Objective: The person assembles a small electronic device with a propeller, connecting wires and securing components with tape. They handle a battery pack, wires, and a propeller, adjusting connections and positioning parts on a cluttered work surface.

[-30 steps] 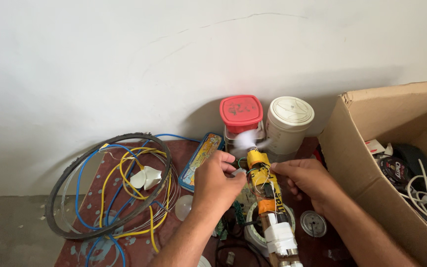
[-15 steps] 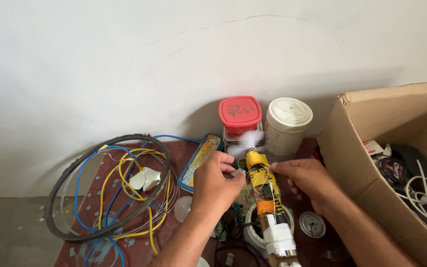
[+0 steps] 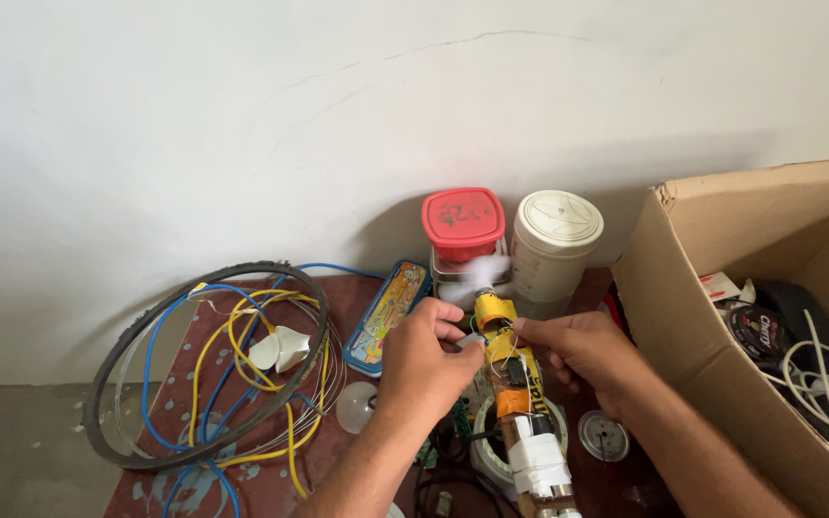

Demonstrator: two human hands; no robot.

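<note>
barely shifting since before, left hand (image 3: 426, 357) and right hand (image 3: 582, 353) are pinching the yellow taped motor stick (image 3: 518, 403), fingers curled, its white blurred propeller (image 3: 477, 275) spinning.

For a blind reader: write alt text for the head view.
Two hands, left hand and right hand, hold a taped yellow gadget whose small white fan blurs. Behind stand a red-lidded container and white jar; wire coils left, cardboard box right.
</note>
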